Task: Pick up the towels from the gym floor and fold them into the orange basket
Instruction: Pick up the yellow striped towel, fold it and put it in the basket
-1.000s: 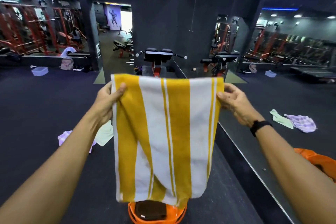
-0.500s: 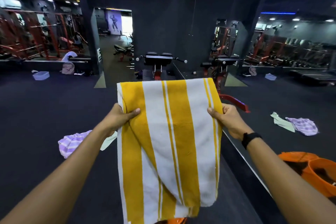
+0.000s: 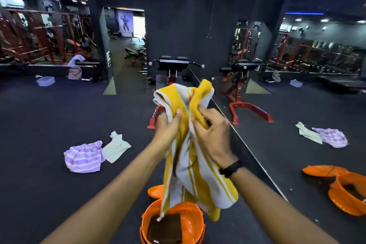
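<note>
A yellow and white striped towel [image 3: 195, 180] hangs bunched in front of me, folded in half lengthways. My left hand [image 3: 168, 128] and my right hand [image 3: 213, 136] both grip its top, close together. Its lower end dangles over the orange basket [image 3: 193, 224] on the floor below, which holds a folded dark brown towel [image 3: 165, 229]. The basket's orange lid [image 3: 155, 191] lies just behind it. On the floor to the left lie a purple striped towel [image 3: 84, 157] and a pale green towel [image 3: 115, 147].
A mirror wall [image 3: 297, 105] runs along the right and repeats the basket, lid and towels. A red-framed bench machine [image 3: 174, 69] stands ahead. A pale plastic tub [image 3: 46, 81] and a backpack [image 3: 74, 73] sit far left by weight racks.
My hands came together from a wide spread, bringing the towel's two top corners against each other. The flat towel now hangs doubled and bunched, lower over the basket.
</note>
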